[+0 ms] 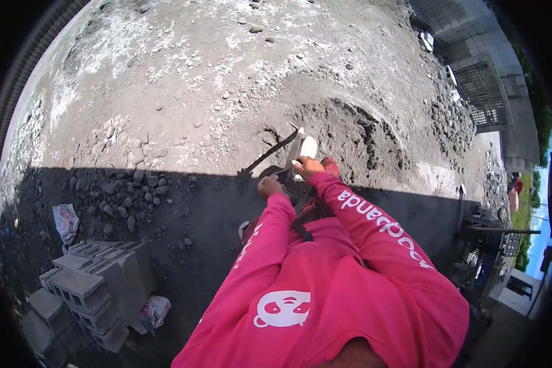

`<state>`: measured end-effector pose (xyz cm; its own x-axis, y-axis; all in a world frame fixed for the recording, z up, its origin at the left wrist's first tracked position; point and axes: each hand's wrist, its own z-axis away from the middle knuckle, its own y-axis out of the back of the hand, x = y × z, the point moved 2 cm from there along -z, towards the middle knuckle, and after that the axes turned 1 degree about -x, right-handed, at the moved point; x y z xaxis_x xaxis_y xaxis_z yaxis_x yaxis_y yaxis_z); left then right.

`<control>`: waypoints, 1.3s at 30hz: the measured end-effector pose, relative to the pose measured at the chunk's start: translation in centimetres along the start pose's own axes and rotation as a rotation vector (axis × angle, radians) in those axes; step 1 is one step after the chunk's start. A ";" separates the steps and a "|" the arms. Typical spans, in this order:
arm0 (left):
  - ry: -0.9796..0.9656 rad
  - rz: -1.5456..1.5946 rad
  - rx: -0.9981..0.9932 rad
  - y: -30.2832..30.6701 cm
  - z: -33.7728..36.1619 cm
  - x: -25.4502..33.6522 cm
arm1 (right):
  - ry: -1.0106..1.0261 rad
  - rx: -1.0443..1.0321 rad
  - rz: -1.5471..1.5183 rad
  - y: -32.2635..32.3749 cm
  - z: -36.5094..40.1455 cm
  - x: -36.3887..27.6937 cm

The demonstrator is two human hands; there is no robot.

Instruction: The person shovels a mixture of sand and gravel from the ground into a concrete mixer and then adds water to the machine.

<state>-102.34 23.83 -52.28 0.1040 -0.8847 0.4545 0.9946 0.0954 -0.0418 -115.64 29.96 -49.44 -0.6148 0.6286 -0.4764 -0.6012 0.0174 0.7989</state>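
Observation:
My right hand [308, 167] is closed at the near end of a pale, flat thing with a rounded end [306, 147], thumb along its edge. My left hand [270, 186] is curled just left of it and lower, over a dark shape at my feet; I cannot tell what its fingers hold. A dark, narrow strip [270, 151] slants across the ground from the pale thing's tip. Beyond my hands lies a patch of damp, grey mortar-like mix [365, 132]. Pink sleeves cover both my arms.
Hollow concrete blocks [80, 285] are stacked at the lower left, with crumpled bags [66, 222] beside them. Loose stones [129, 193] lie left of my hands. A gravel heap [451, 126] and a mesh screen [479, 92] stand along the block wall [457, 30] at the right.

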 end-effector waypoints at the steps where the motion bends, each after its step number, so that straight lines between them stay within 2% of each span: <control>1: -0.012 -0.107 0.120 0.0 -0.3 0.0 | -0.152 -0.013 -0.095 0.2 -1.6 2.0; 3: -0.078 0.074 0.094 2.7 -1.7 -0.4 | -0.266 -0.026 -0.086 -1.6 -4.6 6.0; 4: -0.078 0.093 0.101 5.0 -4.1 -0.8 | -0.357 -0.101 -0.110 -2.0 -5.9 7.0; 6: -0.075 -0.035 0.145 8.7 -5.8 1.8 | -0.444 -0.277 -0.131 -5.5 -8.4 10.7; 7: -0.065 -0.022 0.188 12.5 -11.2 -0.2 | -0.440 -0.333 -0.116 -6.8 -11.1 12.5; 8: -0.079 -0.023 0.226 13.3 -12.8 0.8 | -0.464 -0.355 -0.091 -10.2 -13.2 15.4; 9: -0.064 -0.050 0.278 14.4 -11.9 1.5 | -0.637 -0.442 -0.074 -12.9 -14.6 17.1; 11: -0.012 -0.137 0.408 14.3 -11.3 1.2 | -0.895 -0.453 -0.226 -17.3 -16.8 19.0; 12: 0.013 -0.183 0.503 13.5 -10.8 1.1 | -0.889 -0.402 -0.240 -18.6 -18.1 19.0; 13: -0.101 -0.215 0.572 11.8 -8.5 1.1 | -1.033 -0.334 -0.397 -19.9 -18.7 18.7; 14: -0.221 -0.241 0.639 9.8 -6.3 0.2 | -1.138 -0.262 -0.818 -23.9 -19.3 20.9; 15: -0.232 -0.243 0.674 9.3 -5.2 -1.8 | -1.212 -0.164 -1.246 -27.9 -19.9 22.5; 16: -0.247 -0.245 0.703 9.3 -3.9 -3.3 | -1.212 -0.062 -1.569 -27.1 -20.1 21.0; 17: -0.260 -0.327 0.735 9.8 -3.9 -5.1 | -1.276 -0.115 -1.429 -25.4 -19.8 19.8; 19: -0.284 -0.400 0.756 12.7 -3.2 -8.2 | -1.266 -0.206 -1.384 -26.1 -18.3 19.9; 21: -0.241 -0.374 0.750 15.1 -5.0 -9.6 | -1.225 -0.268 -1.345 -30.3 -18.2 21.8; 23: -0.280 -0.390 0.735 18.5 -4.4 -9.1 | -1.253 -0.084 -1.408 -25.0 -16.1 16.0; 24: -0.330 -0.395 0.708 19.6 -4.5 -8.3 | -1.256 -0.086 -1.558 -27.2 -15.5 16.3; 25: -0.341 -0.392 0.690 20.7 -3.9 -7.5 | -1.260 -0.178 -1.545 -27.7 -15.0 15.9; 27: -0.383 -0.378 0.676 22.8 -2.5 -5.8 | -1.202 -0.151 -1.540 -28.3 -13.3 14.5; 31: -0.432 -0.365 0.607 27.5 1.8 -3.5 | -1.186 0.035 -1.516 -24.0 -8.3 8.5; 35: -0.465 -0.288 0.451 34.1 4.4 -2.6 | -1.120 0.037 -1.588 -23.5 -3.3 4.3; 37: -0.458 -0.307 0.405 39.1 6.8 -0.4 | -1.177 0.046 -1.504 -22.3 0.7 1.1; 39: -0.577 -0.364 0.311 41.9 8.3 2.1 | -1.155 0.157 -1.611 -21.7 3.8 -2.8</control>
<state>-60.51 29.81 -45.68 -0.3367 -0.5130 0.7896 0.9087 0.0428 0.4152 -98.96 30.79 -64.03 0.9530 0.0792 -0.2923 -0.0823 0.9966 0.0017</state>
